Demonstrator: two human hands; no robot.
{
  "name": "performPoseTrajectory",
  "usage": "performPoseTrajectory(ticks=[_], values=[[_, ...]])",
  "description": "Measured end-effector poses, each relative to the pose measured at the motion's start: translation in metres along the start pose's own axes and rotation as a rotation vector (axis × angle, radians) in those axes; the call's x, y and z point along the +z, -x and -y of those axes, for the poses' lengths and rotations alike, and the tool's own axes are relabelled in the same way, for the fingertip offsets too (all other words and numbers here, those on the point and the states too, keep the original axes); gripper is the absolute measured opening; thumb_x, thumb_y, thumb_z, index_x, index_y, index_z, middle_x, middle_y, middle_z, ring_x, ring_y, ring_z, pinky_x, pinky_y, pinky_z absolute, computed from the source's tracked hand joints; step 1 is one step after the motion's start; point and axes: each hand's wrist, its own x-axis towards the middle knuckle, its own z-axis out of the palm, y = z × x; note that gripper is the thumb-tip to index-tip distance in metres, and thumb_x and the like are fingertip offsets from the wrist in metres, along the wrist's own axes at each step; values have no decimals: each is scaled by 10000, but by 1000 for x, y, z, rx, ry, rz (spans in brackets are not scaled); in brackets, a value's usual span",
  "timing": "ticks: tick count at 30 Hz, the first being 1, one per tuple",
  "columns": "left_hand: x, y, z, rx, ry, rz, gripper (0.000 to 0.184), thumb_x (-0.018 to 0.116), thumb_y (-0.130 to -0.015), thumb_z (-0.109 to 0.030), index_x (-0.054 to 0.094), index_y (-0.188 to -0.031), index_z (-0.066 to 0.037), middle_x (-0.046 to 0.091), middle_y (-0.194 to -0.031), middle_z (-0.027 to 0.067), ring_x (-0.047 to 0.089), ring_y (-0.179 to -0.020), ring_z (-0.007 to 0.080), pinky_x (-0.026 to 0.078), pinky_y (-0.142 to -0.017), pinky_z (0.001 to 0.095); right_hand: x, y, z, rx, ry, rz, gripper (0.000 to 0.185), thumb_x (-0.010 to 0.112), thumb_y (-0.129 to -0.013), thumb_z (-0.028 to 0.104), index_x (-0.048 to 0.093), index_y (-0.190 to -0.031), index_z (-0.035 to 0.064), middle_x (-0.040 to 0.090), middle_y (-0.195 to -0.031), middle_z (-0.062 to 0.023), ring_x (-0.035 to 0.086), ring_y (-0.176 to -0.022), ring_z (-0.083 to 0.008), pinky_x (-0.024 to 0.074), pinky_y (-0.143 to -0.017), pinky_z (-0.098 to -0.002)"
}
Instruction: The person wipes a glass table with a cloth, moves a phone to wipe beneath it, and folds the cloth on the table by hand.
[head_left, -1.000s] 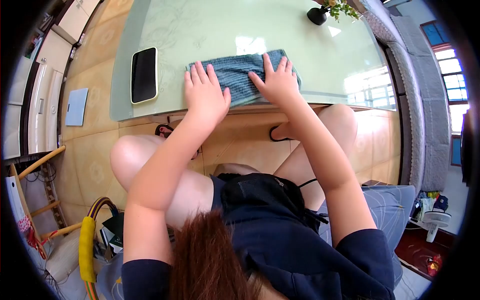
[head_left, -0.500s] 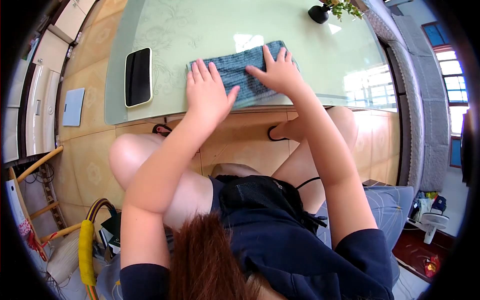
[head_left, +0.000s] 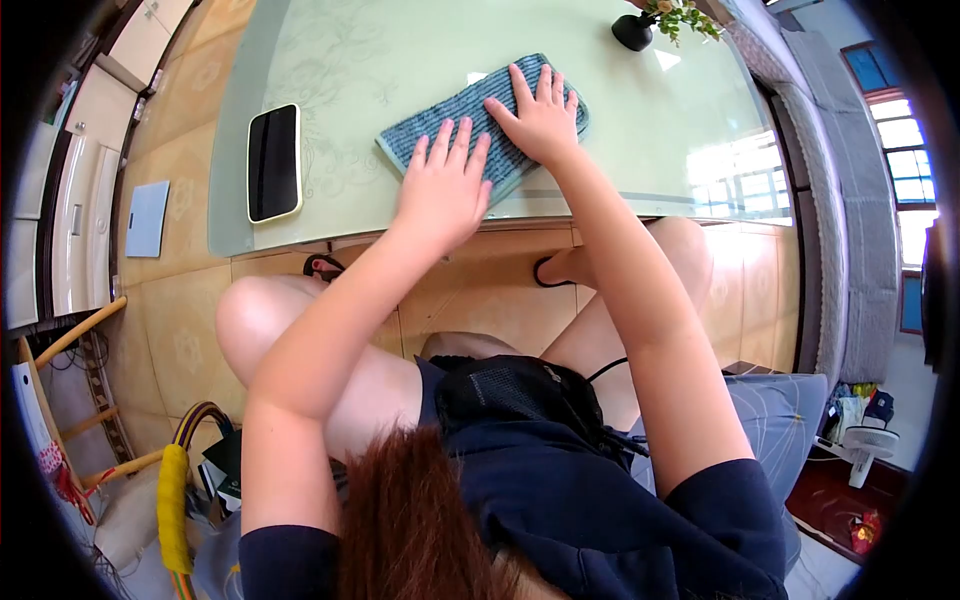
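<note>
head view: both hands (head_left: 443, 195) palm-down, fingers straight and apart, flat on the blue cloth (head_left: 509, 152), arms (head_left: 645, 260) outstretched

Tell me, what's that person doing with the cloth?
The person's left hand and right hand are spread out on a blue striped cloth, which lies on a pale green table. A phone lies to the left, and a dark vase is farther off, to the right.
</note>
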Motion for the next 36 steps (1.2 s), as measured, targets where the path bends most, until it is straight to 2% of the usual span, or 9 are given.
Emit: performPoseTrajectory(ticks=[3,4,7,10,13,14,20,30,36], values=[[-17,11,-23,-54,6,105,619,470,-934,-457,419,-1401,-54,372,-1446,258,380,-1331,398,322,-1076,496,0,6,-8,-155,-14,-12,781,433,-855,673,331,-1477,213,196,-1528,-274,137,-1438,-413,85,-1148,-539],[-21,14,-29,-41,17,84,649,478,-913,-523,485,-1350,-42,442,-1367,305,446,-1269,426,402,-1013,481,-6,10,-7,-201,-44,9,768,463,-846,666,352,-1468,229,209,-1522,-276,148,-1437,-409,93,-1146,-540],[-36,22,-43,-115,138,173,500,568,-880,-402,587,-1213,-28,555,-1225,293,515,-1197,387,489,-903,421,-26,15,12,-216,-133,166,717,448,-881,619,378,-1449,187,257,-1502,-280,199,-1421,-412,132,-1142,-542],[-59,11,-32,-61,329,305,448,632,-824,-287,583,-1150,17,549,-1199,280,514,-1176,369,463,-942,425,-22,15,30,-119,-242,120,691,425,-912,566,376,-1441,125,281,-1498,-265,219,-1418,-402,153,-1137,-546],[-26,15,-29,21,249,-147,445,657,-785,-225,557,-1116,55,528,-1202,259,493,-1171,369,422,-993,431,8,16,30,-231,-16,-94,682,412,-925,523,356,-1445,84,287,-1503,-246,221,-1421,-388,159,-1134,-550],[-17,18,-31,-30,255,-78,562,629,-819,-274,492,-1223,92,450,-1329,267,418,-1272,380,336,-1076,446,12,12,30,-228,-12,-104,680,413,-927,522,350,-1449,90,289,-1502,-245,222,-1422,-384,163,-1133,-548],[7,15,-32,-112,97,-42,759,554,-871,-382,317,-1403,105,296,-1483,271,260,-1408,362,217,-1146,455,16,-10,34,-220,-30,-129,685,417,-915,520,346,-1455,104,290,-1506,-233,221,-1426,-368,158,-1143,-527],[12,-11,-19,-184,154,-3,768,496,-905,-370,215,-1439,104,181,-1530,262,158,-1445,346,118,-1176,440,26,-39,38,-197,-62,-163,671,402,-915,523,365,-1448,116,298,-1511,-211,225,-1429,-349,162,-1147,-514],[10,-18,-19,-333,60,41,727,441,-899,-329,232,-1423,129,188,-1517,299,167,-1437,376,128,-1174,440,26,-34,39,-164,-74,-173,657,402,-914,512,377,-1440,120,301,-1511,-204,235,-1426,-340,153,-1152,-509]])
